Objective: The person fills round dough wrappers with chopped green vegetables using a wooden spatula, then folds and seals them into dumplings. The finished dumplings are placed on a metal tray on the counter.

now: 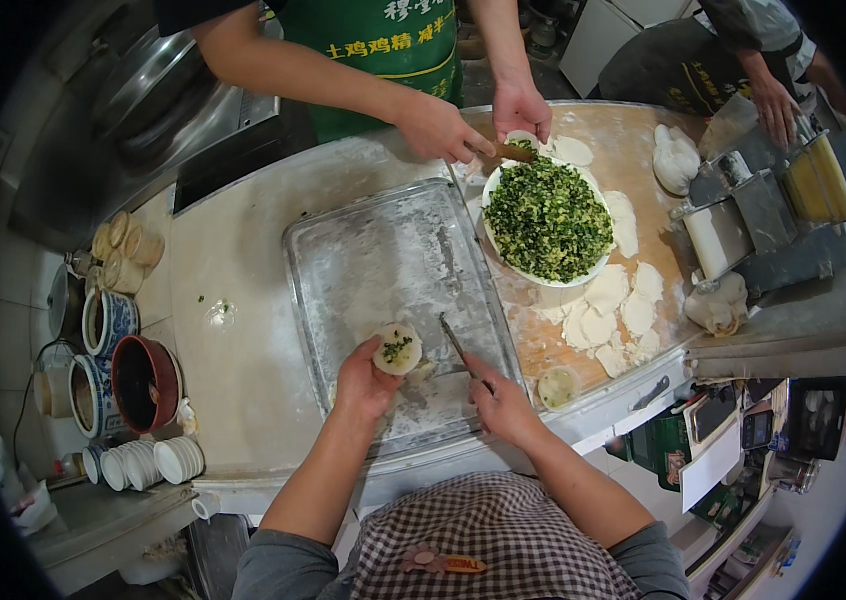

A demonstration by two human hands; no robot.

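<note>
On the fingers of my left hand [364, 381] rests a round dough wrapper [409, 354] with chopped green filling [396, 348] at its middle. My right hand [502, 401] grips a thin filling spatula [454, 337], its tip flecked with green and pointing away from me. Both hands are above the near part of a flour-dusted metal tray [385, 255]. Beyond the tray's right side stands a white bowl [492, 247] heaped with chopped greens and yellow bits [549, 217]. Several flat dough wrappers [607, 289] lie on the floured wooden board [663, 259] beside it.
Across the table a co-worker's hand [442, 129] holds a wooden spatula [514, 152] at the bowl. Another person's hand [774, 112] is by a dough-rolling machine [764, 210]. Jars [127, 259], a red-brown pot [123, 386] and stacked white dishes [177, 459] line the left. A small cup [558, 388] sits near my edge.
</note>
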